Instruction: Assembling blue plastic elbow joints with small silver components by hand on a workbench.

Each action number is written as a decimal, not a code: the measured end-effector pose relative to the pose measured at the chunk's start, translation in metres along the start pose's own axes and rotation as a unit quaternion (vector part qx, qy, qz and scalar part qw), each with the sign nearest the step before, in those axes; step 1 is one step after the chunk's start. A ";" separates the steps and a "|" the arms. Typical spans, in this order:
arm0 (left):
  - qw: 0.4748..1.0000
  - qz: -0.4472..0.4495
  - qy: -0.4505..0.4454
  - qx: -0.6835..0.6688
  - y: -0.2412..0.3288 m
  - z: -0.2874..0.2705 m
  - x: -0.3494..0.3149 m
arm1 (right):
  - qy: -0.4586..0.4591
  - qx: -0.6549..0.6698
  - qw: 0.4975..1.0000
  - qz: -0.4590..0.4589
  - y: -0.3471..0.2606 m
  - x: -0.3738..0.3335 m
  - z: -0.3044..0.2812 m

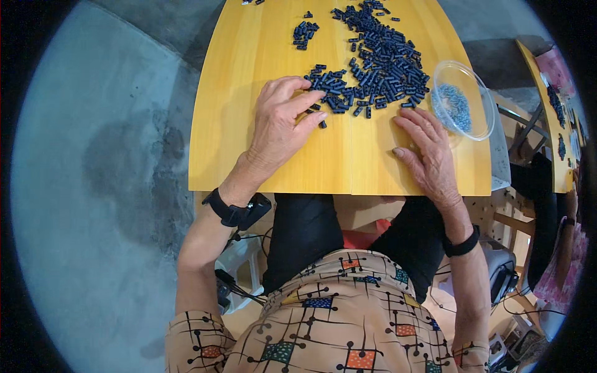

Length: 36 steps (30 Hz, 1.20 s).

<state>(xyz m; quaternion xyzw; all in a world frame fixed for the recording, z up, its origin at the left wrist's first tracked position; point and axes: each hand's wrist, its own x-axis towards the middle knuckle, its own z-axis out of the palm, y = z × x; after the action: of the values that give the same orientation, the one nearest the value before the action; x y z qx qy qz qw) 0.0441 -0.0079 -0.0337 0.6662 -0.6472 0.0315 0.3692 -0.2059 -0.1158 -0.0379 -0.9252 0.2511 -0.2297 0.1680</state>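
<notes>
A large pile of small black cylindrical pieces (388,59) spreads over the yellow wooden table (236,168). My left hand (283,118) is at the pile's near left side, fingers apart, with fingertips touching or just over the closest pieces. Beside its thumb tip lies a loose black piece (323,124). To the right, my right hand (428,146) rests low over the table near the pile's front edge, thumb spread from the fingers and nothing visible in its grasp. A round clear plastic tub (485,127) holding small bluish pieces (452,107) stands just beyond it.
A smaller group of black pieces (305,34) lies apart at the far left of the pile. On the right, another table (563,177) bears more dark pieces, and a person in a pink patterned garment (569,261) sits by it. Cables hang beside my legs.
</notes>
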 end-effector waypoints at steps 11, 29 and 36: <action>0.999 0.030 -0.011 0.021 -0.008 0.007 0.000 | 0.003 -0.025 1.000 0.001 -0.003 -0.002 0.003; 0.998 0.041 -0.031 0.037 -0.006 0.005 -0.001 | 0.005 -0.015 1.000 -0.006 -0.005 -0.002 0.001; 0.998 0.038 -0.035 0.037 -0.004 0.000 -0.006 | 0.013 -0.016 1.000 -0.013 -0.003 -0.002 0.003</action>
<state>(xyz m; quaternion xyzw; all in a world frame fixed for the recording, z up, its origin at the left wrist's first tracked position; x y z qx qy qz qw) 0.0464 -0.0030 -0.0386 0.6548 -0.6834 0.0460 0.3195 -0.2047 -0.1115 -0.0392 -0.9280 0.2446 -0.2396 0.1468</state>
